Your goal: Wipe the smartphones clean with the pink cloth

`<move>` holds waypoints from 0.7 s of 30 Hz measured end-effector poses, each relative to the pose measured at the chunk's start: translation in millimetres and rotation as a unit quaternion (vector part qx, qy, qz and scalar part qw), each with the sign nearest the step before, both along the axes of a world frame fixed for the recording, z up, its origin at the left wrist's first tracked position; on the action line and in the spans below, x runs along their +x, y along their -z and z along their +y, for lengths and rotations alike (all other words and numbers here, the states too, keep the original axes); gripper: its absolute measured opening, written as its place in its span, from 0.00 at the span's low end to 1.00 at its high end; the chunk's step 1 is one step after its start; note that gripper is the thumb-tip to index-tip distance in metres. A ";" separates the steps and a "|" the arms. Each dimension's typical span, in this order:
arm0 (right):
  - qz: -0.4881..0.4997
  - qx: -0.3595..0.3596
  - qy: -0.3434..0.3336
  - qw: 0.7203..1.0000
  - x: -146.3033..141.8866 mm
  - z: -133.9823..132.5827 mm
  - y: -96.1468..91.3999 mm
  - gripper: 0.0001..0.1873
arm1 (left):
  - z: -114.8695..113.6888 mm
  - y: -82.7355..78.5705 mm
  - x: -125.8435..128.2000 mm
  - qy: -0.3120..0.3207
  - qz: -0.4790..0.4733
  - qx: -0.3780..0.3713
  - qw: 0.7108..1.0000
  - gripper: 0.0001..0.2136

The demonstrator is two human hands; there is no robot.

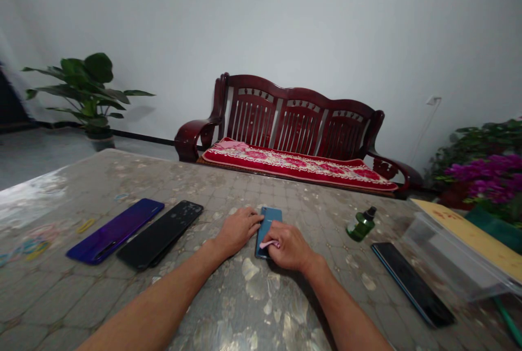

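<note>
A blue phone (271,221) lies on the patterned tablecloth in front of me, its back facing up. My left hand (240,226) rests flat at the phone's left edge, fingers stretched out and touching it. Over the phone's lower right part, my right hand (287,245) is closed around a small pink cloth (269,244) and presses it on the phone's back. Most of the cloth is hidden inside the fingers.
To the left lie a purple-blue phone (118,229), stacked black phones (161,235) and coloured rubber bands (36,242). On the right are a green spray bottle (360,225), a dark-screened phone (411,283) and a clear plastic box (440,253). A wooden bench (196,133) stands beyond the table.
</note>
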State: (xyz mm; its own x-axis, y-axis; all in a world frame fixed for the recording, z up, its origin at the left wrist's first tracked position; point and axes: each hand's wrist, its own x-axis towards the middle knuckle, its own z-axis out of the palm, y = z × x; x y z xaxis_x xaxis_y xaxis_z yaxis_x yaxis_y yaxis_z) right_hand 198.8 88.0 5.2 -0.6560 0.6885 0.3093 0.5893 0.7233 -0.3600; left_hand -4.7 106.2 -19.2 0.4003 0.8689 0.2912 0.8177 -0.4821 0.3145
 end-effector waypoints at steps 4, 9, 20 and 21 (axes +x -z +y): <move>0.009 0.007 -0.002 1.000 -1.1 -4.0 -0.8 0.15 | 0.1 0.9 0.7 -0.001 0.003 0.002 1.000 0.15; -0.001 0.043 0.060 0.997 -3.2 1.2 0.6 0.14 | -0.3 0.1 0.9 -0.001 0.002 -0.002 1.000 0.15; 0.008 0.021 -0.014 1.000 1.7 -4.7 3.0 0.15 | 0.3 1.4 -0.2 0.002 0.000 0.000 1.000 0.15; 0.009 0.021 -0.016 1.000 1.5 -5.7 2.8 0.15 | 0.2 1.1 0.0 0.002 0.001 0.000 1.000 0.15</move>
State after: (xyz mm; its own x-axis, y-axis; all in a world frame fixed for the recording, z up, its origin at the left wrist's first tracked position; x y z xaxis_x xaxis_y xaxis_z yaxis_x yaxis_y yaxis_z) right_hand 200.3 82.2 2.4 -0.6717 0.6532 0.3495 0.5588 0.7564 -0.3399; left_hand -4.7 106.3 -20.3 0.4041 0.8674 0.2905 0.8165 -0.4852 0.3130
